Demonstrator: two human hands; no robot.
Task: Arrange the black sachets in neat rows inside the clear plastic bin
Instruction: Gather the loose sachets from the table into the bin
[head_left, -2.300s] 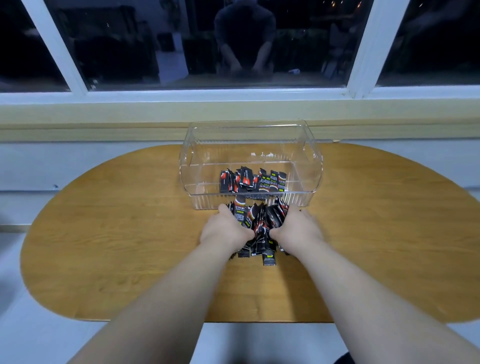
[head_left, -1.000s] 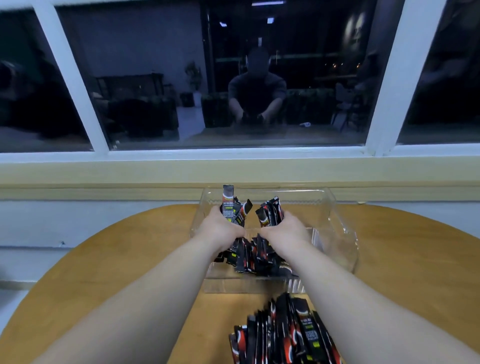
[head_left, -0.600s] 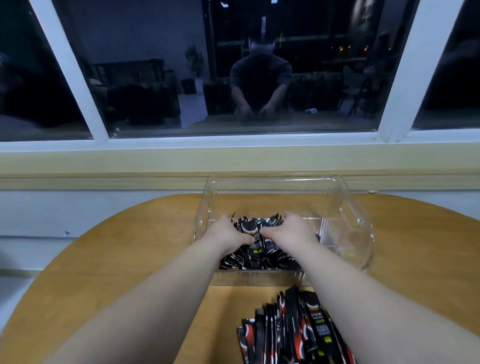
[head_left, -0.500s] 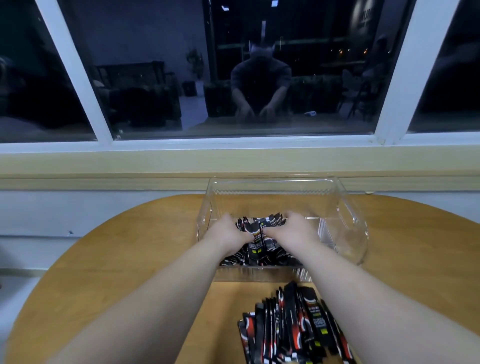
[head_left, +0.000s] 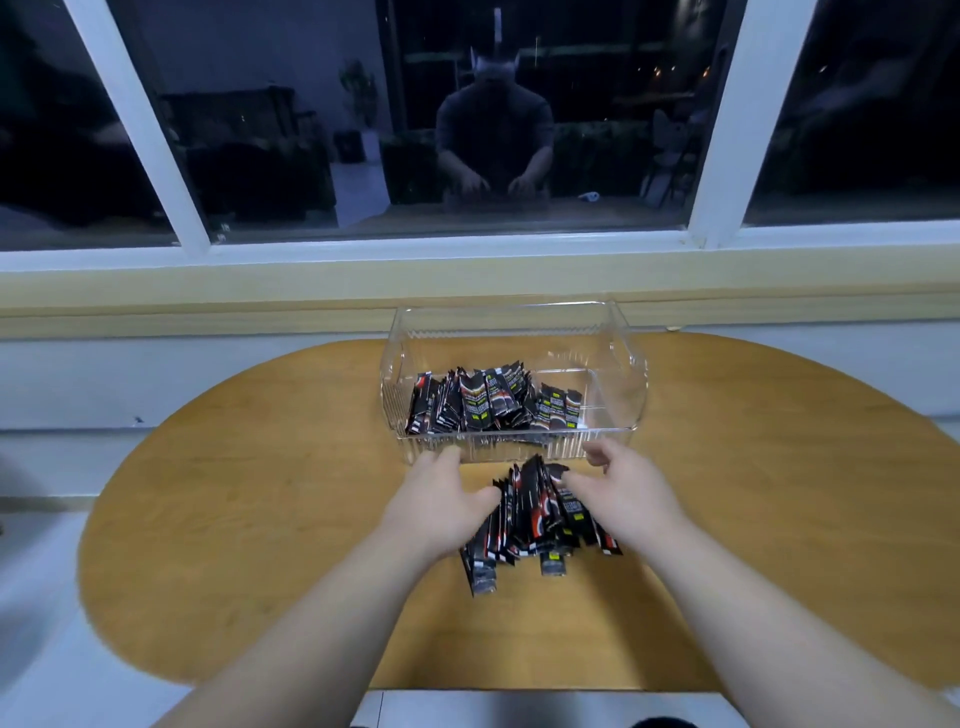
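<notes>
bin (head_left: 631, 364) on table (head_left: 260, 493), sachets (head_left: 480, 408) inside, pile (head_left: 535, 514) in front

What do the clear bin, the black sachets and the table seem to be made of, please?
The bin looks like clear rigid plastic, glossy; its contents show through the walls, and the lower band is ribbed. The sachets are probably printed foil or plastic film, thin and faintly shiny; which one is unclear. The table looks like wood or wood-look laminate, smooth with visible grain.

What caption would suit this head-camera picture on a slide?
Left hand and right hand flank the sachet pile on the table, before the part-filled bin.
</notes>
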